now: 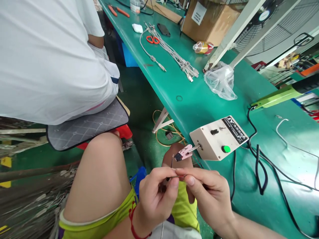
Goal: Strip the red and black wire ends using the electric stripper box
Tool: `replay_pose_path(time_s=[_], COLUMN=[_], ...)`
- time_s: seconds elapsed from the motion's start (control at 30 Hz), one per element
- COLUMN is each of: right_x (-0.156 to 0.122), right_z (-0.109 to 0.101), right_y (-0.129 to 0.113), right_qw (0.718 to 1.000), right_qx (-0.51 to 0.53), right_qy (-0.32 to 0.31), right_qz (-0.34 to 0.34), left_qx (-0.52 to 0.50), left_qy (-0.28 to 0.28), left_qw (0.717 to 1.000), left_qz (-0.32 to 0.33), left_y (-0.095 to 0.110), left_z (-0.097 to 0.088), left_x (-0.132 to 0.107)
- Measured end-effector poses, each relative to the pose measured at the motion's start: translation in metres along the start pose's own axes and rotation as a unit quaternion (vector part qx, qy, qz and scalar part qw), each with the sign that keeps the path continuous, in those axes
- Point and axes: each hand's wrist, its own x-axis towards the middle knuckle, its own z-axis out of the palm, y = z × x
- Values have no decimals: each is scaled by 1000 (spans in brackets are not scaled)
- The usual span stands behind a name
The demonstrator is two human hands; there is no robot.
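My left hand (158,192) pinches thin wires (180,177) between thumb and forefinger, above my lap. From the other side my right hand (210,189) grips the same wires, its fingertips nearly touching those of my left. Reddish and dark strands show between the fingers; their ends are mostly hidden. A grey cable (162,229) hangs below my left hand. Just beyond the hands, a pink clip (184,153) with a dark tip sticks out on a metal shaft from a beige control box (203,134). This box has a green button (226,149) and a black knob (214,132).
On the green table (171,89) lie a bundle of grey cables (171,51), orange-handled scissors (153,39), a plastic bag (221,81) and a bottle (203,47). Black cords (259,166) run right of the box. A person in a white shirt (50,59) sits at left.
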Motion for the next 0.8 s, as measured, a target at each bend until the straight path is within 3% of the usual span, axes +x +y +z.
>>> replay_pose_path(time_s=[0.2,0.33,0.53,0.63,0.8], right_x=[-3,-3,12,17,20], right_z=[-2,-1,2,3,7], right_y=[4,5,8,12,14], right_qw=[998,998,977,957,932], right_qx=[-57,-60,130,180,254], right_qy=[7,20,-2,28,32], right_qz=[-18,16,168,227,256], left_qx=[-36,-48,-55,-63,-50], left_qy=[10,12,25,23,26], left_qw=[998,997,995,993,992], left_qz=[-42,-51,-79,-96,-109], left_y=[-3,-7,-11,-13,-17], left_z=[2,-1,-2,-1,0], left_x=[0,-1,4,5,4])
